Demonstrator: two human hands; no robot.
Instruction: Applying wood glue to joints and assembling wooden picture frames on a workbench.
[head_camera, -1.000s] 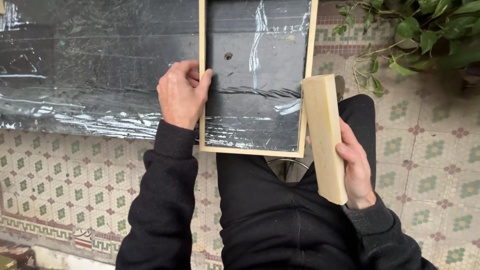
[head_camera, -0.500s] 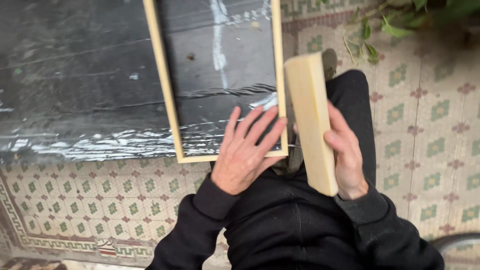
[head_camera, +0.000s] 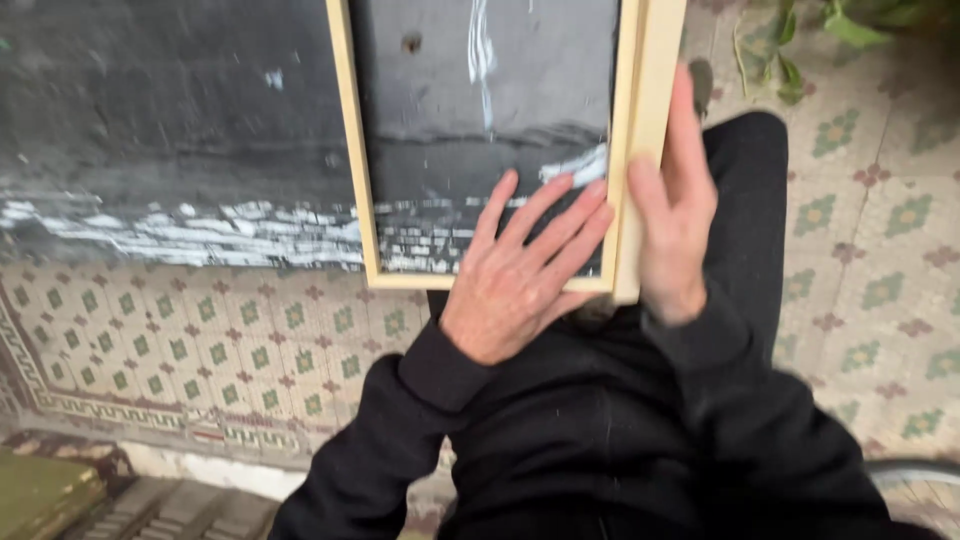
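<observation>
Pressing flat, left hand (head_camera: 520, 280) lay open on the dark panel inside the frame (head_camera: 350, 150), lower centre. Right hand (head_camera: 675, 215), blurred, held the wood block (head_camera: 655, 90) against the frame's right rail. Block seemingly placed; fixing apparently undone.

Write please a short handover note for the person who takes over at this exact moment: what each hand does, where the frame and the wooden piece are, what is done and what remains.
Left hand: flat, fingers spread, on the dark sheet inside the wooden frame, near its lower right corner. It grips nothing.
Right hand: blurred; it holds the loose wooden piece against the frame's right side.
The frame lies on the dark sheet, its lower edge reaching over the patterned tile floor.
Done: the wooden piece stands alongside the frame's right edge.
Left: whether it sits flush or is fixed cannot be told; check the fit.
</observation>
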